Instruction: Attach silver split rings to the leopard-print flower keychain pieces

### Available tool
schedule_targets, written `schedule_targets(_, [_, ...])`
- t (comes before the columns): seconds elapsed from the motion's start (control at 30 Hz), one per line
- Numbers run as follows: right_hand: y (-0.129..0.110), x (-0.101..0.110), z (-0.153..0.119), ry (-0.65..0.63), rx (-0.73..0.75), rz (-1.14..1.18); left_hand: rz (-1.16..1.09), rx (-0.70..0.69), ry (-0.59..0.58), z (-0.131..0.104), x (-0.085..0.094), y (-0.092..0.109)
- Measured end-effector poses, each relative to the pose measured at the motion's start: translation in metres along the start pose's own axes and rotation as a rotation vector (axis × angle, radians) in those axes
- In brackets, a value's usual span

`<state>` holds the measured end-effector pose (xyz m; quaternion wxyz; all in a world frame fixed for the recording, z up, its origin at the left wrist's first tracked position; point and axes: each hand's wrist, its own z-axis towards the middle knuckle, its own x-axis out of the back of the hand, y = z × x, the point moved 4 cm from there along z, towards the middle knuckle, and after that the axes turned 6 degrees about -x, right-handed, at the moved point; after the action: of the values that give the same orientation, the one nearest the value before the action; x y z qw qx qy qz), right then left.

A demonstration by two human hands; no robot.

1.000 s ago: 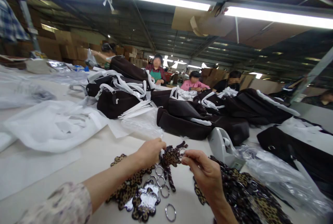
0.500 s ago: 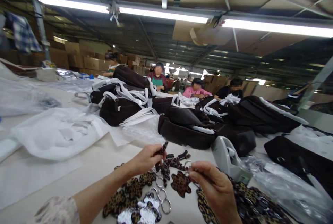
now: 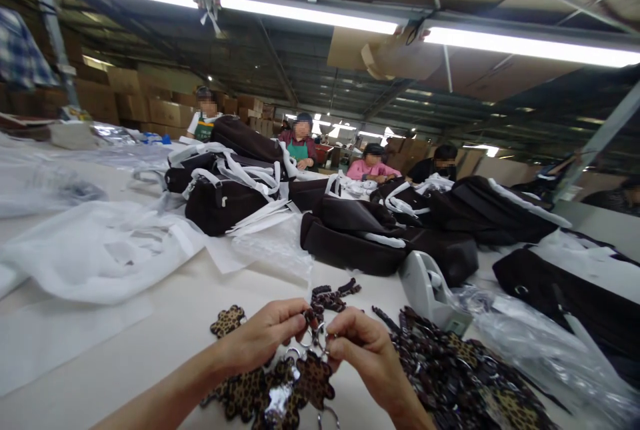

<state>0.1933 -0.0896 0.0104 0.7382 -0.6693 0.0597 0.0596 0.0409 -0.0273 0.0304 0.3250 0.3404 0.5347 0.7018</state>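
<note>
My left hand (image 3: 263,337) is closed, pinching a short dark leopard-print strap (image 3: 311,316). Close beside it, my right hand (image 3: 365,353) pinches a silver key ring (image 3: 321,335); whether ring and strap touch is hard to make out. A brown leopard-print flower charm (image 3: 315,380) hangs below the fingers and appears to belong to that ring. Beneath my hands lie more leopard flower charms (image 3: 243,393), some with shiny silver faces, and a loose ring (image 3: 329,417). Several dark patterned straps (image 3: 337,295) rest on the table just beyond my fingers.
A heap of dark straps and charms (image 3: 440,370) spreads at the right. Behind it stands a grey tape dispenser (image 3: 425,290) beside clear plastic bags (image 3: 530,343). Dark brown handbags (image 3: 350,243) line the far side; white wrapping (image 3: 105,250) lies left. Several co-workers (image 3: 300,143) sit beyond.
My two hands have come together, the right moving left with its ring and charm, the left dropping lower with its strap. The view has shifted slightly.
</note>
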Motion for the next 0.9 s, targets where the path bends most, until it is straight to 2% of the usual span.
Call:
schedule_targets(0.17, [0.002,0.002,0.003,-0.049,-0.054,0.037,-0.092,0.027,-0.116,-0.002,-0.007,0.002])
schedule_targets(0.27, [0.004,0.001,0.003,-0.056,-0.080,0.027,-0.101,0.033,-0.143,-0.003,-0.008,0.002])
schedule_targets(0.5, [0.003,-0.002,0.004,-0.029,-0.117,-0.021,0.133,-0.029,-0.113,-0.006,-0.002,0.005])
schedule_targets(0.63, [0.001,0.007,0.005,0.109,-0.022,-0.096,0.264,-0.013,-0.103,-0.008,-0.003,0.001])
schedule_targets(0.8, [0.000,0.014,0.005,0.291,0.233,-0.281,0.287,-0.066,-0.043,-0.006,-0.004,-0.004])
schedule_targets(0.9, [-0.002,0.017,0.004,0.368,0.308,-0.297,0.305,-0.088,-0.075,-0.007,-0.004,-0.006])
